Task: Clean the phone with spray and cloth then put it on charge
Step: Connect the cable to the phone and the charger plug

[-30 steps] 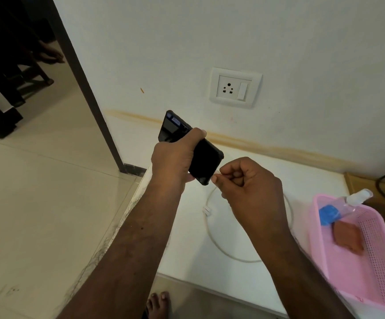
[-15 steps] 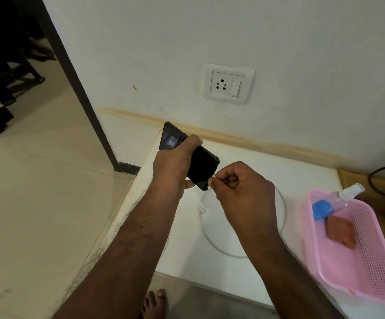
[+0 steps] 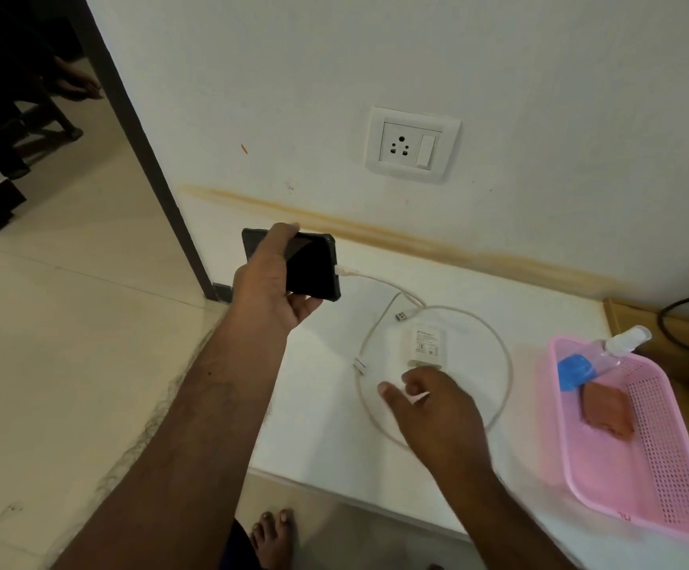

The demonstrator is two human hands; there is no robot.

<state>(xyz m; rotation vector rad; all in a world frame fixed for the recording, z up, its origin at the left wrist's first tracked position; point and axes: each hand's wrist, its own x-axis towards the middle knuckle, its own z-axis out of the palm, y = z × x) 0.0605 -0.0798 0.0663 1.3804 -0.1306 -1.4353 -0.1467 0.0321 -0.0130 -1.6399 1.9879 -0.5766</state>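
My left hand (image 3: 271, 288) grips the black phone (image 3: 310, 267) low over the white counter (image 3: 499, 306), near its left end. A white cable (image 3: 499, 351) is plugged into the phone's right edge and loops across the counter, its USB plug (image 3: 403, 315) lying loose. The white charger adapter (image 3: 424, 343) lies inside the loop. My right hand (image 3: 433, 409) hovers just below the adapter, fingers loosely curled, holding nothing. A wall socket (image 3: 412, 145) with a switch sits above.
A pink basket (image 3: 655, 466) stands at the counter's right end with a spray bottle (image 3: 606, 351) and a reddish cloth (image 3: 606, 411) in it. A dark door frame (image 3: 149, 158) rises at the left. My bare foot (image 3: 273, 536) is on the floor below.
The cable end my right hand pinched is now plugged into the phone. My right hand let go and dropped toward the adapter. My left hand turned the phone flat and lowered it.
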